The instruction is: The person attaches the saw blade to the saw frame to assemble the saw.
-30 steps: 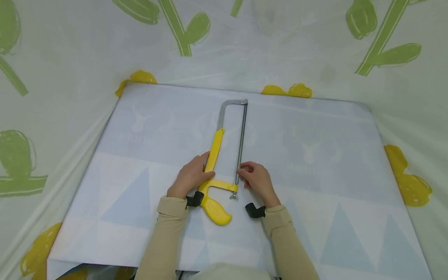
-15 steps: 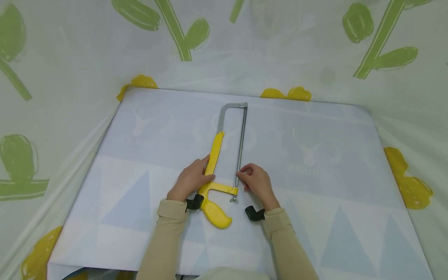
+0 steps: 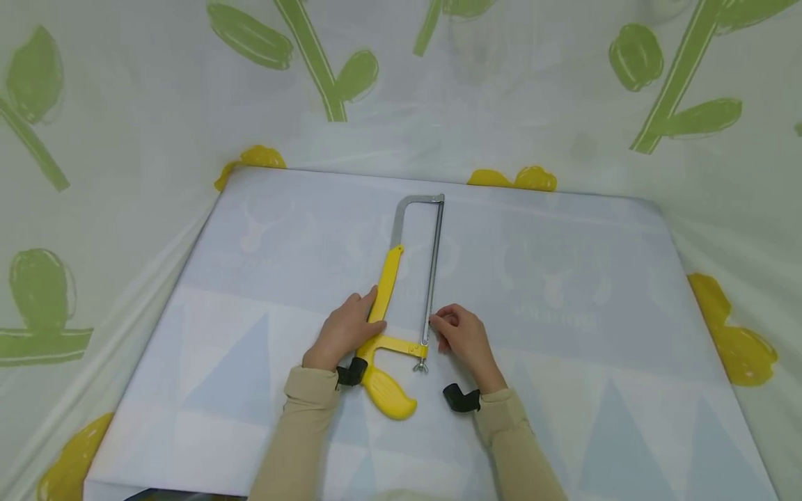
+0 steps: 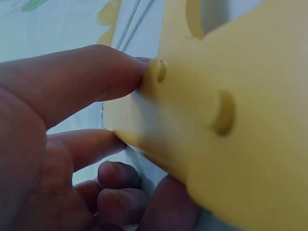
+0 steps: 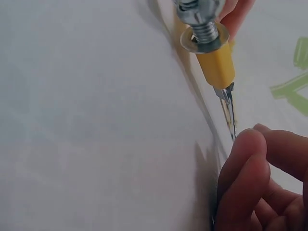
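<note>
A hacksaw (image 3: 388, 277) with a yellow handle and a grey front frame lies on the table, its blade on the right side. My left hand (image 3: 343, 330) grips the yellow frame bar above the handle, thumb on top. The left wrist view shows thumb and forefinger pinching the yellow frame (image 4: 192, 101), other fingers curled below. My right hand (image 3: 465, 337), fingers bent, pinches at the blade (image 3: 434, 268) near its handle end. In the right wrist view, those fingertips (image 5: 248, 144) partly hide the blade. Just beyond the yellow blade holder (image 5: 216, 65) sits a metal wing nut (image 3: 420, 365).
A pale cloth with blue triangles covers the table (image 3: 601, 278). Behind and around it hangs a white sheet (image 3: 545, 83) printed with green leaves and yellow flowers. Black wrist mounts sit at both wrists, the left one (image 3: 352, 371) overlapping the saw handle.
The head view has tilted, so everything sits lower in the picture. Both hands and the saw keep nearly the same places, with the right fingertips shifting slightly at the blade.
</note>
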`<state>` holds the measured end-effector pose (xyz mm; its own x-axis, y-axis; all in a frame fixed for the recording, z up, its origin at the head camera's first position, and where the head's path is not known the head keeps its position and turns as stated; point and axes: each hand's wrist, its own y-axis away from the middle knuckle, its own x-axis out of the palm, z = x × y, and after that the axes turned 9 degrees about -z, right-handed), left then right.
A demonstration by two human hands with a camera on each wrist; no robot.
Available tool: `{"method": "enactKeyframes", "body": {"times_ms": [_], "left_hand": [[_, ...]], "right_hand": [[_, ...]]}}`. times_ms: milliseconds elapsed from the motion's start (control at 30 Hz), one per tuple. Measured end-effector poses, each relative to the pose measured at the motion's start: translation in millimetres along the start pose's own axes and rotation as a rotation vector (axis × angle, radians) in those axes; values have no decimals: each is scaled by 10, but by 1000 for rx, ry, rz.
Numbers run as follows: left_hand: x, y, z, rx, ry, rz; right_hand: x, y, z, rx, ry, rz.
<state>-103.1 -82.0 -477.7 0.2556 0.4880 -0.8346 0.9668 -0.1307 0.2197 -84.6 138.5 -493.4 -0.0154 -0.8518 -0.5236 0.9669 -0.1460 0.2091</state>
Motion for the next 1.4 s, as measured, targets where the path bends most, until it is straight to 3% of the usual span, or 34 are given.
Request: {"method": "enactKeyframes", "body": {"times_ms": [267, 900, 1400], "left_hand": [[19, 26, -1, -11, 17, 4], [-13, 145, -35, 13, -9, 23], [-17, 144, -58, 22, 29, -1]], "right_hand": [[-44, 149, -99, 8, -89, 35], [-2, 632, -166, -87, 86, 122], [-23, 643, -148, -218, 270, 145]]}}
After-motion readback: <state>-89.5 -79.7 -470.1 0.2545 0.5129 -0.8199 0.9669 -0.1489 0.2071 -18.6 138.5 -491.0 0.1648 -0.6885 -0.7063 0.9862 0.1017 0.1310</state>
